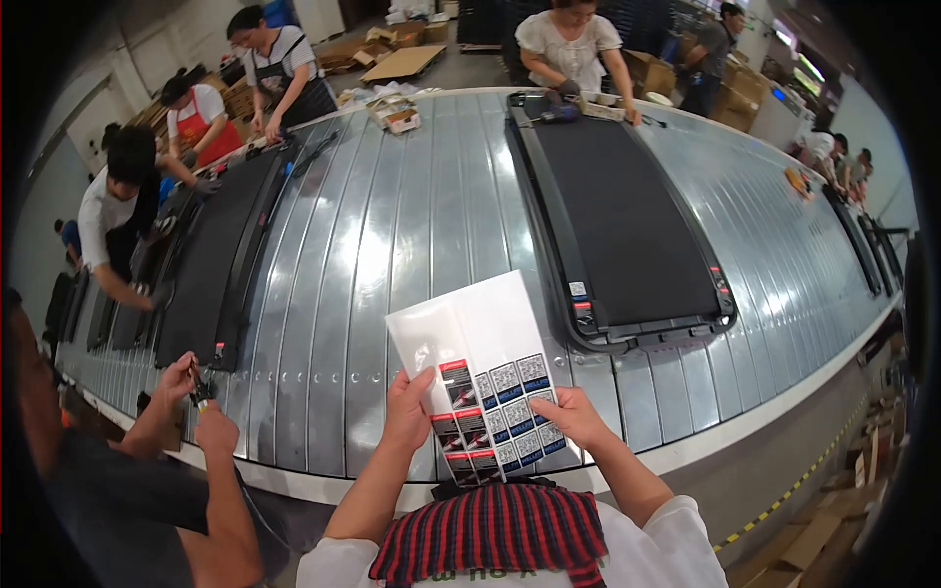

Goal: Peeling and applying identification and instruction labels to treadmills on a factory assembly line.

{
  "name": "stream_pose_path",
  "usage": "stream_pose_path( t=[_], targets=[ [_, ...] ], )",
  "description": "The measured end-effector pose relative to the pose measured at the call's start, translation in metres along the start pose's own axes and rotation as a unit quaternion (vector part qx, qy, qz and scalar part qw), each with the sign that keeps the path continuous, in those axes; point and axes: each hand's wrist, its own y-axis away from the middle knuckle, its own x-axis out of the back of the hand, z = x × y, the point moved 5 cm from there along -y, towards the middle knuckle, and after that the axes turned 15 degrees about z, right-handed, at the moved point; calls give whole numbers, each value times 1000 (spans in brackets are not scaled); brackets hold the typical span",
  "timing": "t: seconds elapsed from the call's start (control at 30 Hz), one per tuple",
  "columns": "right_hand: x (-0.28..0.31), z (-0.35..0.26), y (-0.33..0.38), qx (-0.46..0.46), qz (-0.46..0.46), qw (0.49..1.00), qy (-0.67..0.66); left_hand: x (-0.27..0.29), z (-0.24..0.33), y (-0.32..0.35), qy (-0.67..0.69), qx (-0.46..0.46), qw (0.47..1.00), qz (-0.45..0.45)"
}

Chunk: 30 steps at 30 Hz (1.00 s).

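I saw the left hand (410,407) and right hand (571,416) pinching a light, floppy sticker sheet (487,377) by its lower edges above the bench (392,245), fingers closed on it, best held at bare margins.

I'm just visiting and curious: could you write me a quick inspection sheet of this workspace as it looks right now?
Surface: long ribbed metal conveyor, shiny, curving across the view.
Job's things: sticker sheet, upper part bare backing, lower part rows of small labels; black flat treadmill-like unit just beyond it.
Clutter: small boxes at the far edge of the conveyor.
Grippers: left hand and right hand pinch the sheet's lower edges.
Cables: nothing seen.
Surroundings: co-worker's hands with a small tool at left; other people along the line; cardboard boxes on the floor.
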Motion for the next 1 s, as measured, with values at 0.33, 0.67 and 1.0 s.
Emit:
stream_pose_path(
  t=[0.33,0.67,1.0],
  targets=[
    [-13,9,34,44,33,998,44,4,-1,22,-100,32,989,-107],
    [-25,0,30,196,85,973,88,23,11,34,-85,-55,994,-28],
    [-74,-46,20,257,46,962,84,4,16,56,-152,-99,983,27]
  ],
)
